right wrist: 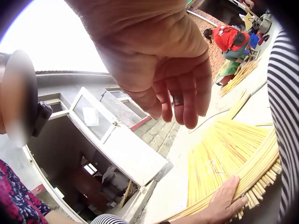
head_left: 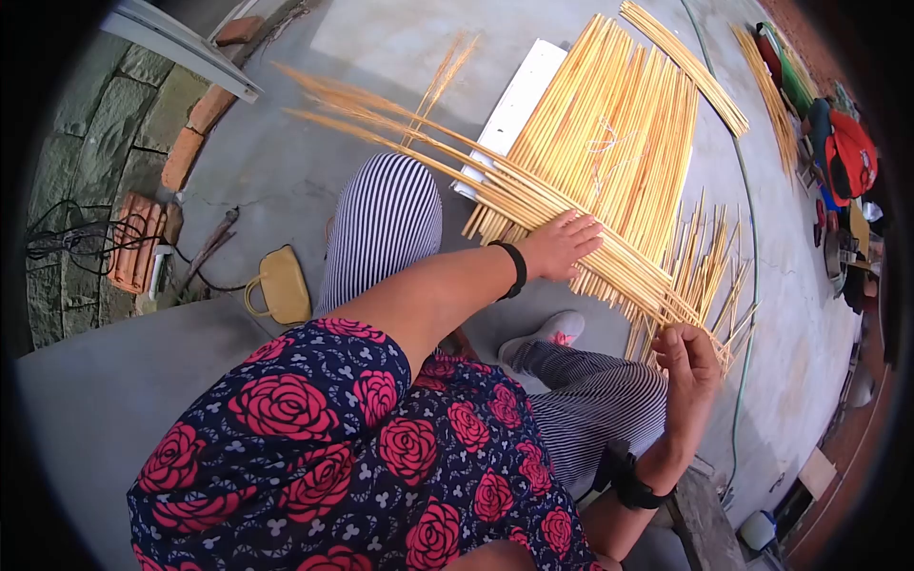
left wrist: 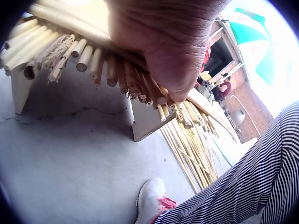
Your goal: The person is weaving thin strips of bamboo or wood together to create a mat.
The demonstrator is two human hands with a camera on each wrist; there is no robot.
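Note:
Many straw-coloured plant stalks [head_left: 609, 124] lie side by side on a white board [head_left: 519, 95]. Across their near ends runs a bunch of longer stalks [head_left: 533, 190] with feathery tops pointing left. My left hand [head_left: 564, 246] rests on this bunch with its fingers extended; in the left wrist view its thumb reaches down past the cut stalk ends [left wrist: 84, 60]. Near the bunch's right end, my right hand [head_left: 687, 366] is raised, and the right wrist view shows its fingers loosely bent with nothing between them. A thin pale strand [head_left: 605, 143] lies over the stalk layer.
Loose stalks [head_left: 709, 257] are heaped right of the board, and a narrow bundle [head_left: 685, 67] lies beyond it. A green hose [head_left: 752, 238] crosses the concrete. A yellow handbag [head_left: 284, 288] stands at left. Another person in red [right wrist: 229, 37] bends beside more stalks in the background.

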